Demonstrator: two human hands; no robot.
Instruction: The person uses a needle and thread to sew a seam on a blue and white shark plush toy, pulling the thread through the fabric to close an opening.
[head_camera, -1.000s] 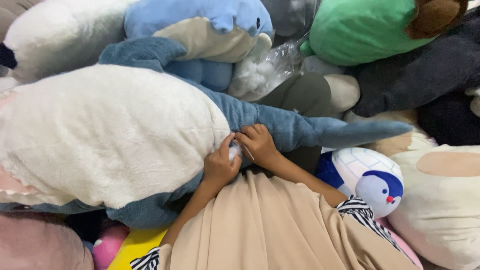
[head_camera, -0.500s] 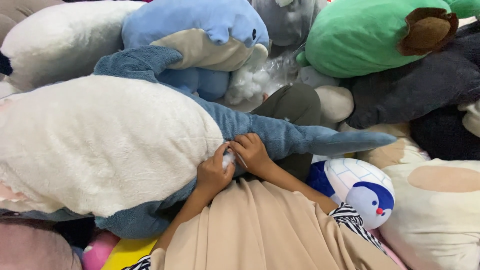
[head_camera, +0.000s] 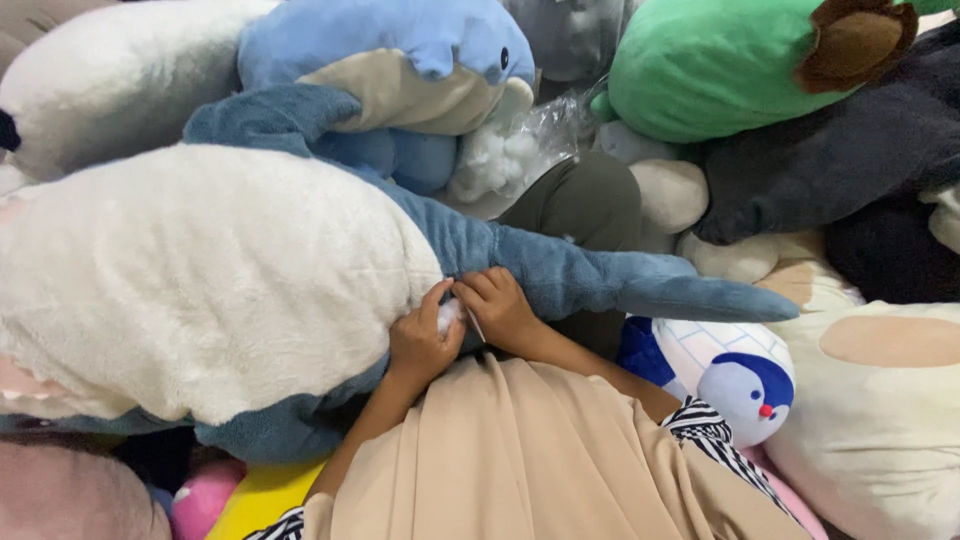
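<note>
Large shark plush (head_camera: 220, 280), blue back and white belly, lies across the lap; long axis runs left to right, tail tip pointing right, belly toward the camera; left hand (head_camera: 420, 345) pinches a tuft of white stuffing (head_camera: 447, 316) at the seam near the tail base; right hand (head_camera: 500, 310) closed on the blue fabric just beside it; penguin cushion (head_camera: 735, 375) lies under the tail.
</note>
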